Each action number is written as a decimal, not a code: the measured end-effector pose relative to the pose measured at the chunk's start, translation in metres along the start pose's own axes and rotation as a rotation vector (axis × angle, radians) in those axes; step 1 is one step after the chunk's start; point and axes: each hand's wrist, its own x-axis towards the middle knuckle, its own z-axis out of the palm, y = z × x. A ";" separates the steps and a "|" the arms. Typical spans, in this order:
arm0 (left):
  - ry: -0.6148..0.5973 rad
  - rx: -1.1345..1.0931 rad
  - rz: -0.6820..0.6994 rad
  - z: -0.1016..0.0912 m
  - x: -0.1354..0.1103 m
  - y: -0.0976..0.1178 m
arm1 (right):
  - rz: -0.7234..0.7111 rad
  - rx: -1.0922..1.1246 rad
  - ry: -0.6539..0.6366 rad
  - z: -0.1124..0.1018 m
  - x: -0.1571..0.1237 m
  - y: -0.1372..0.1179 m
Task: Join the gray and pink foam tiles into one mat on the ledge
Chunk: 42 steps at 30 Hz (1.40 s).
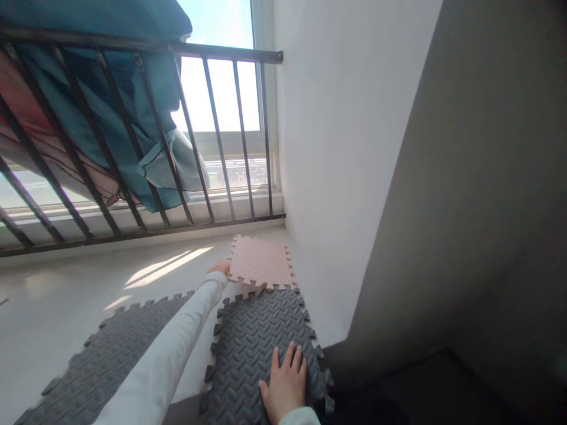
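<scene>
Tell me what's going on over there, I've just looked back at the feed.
A person is kneeling over foam mats on a pale floor. Their left hand is at the edge of a pink foam puzzle mat, and their right hand lies flat on a dark grey foam puzzle mat that meets the pink one. A second dark grey mat lies to the left, beneath the left sleeve.

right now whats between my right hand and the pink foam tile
The head view shows the dark gray foam mat under the right hand, its toothed edge reaching the pink foam tile.
</scene>
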 end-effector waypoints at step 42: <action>0.494 -0.419 -0.466 -0.093 -0.214 -0.236 | -0.055 -0.115 -0.040 0.006 0.008 0.010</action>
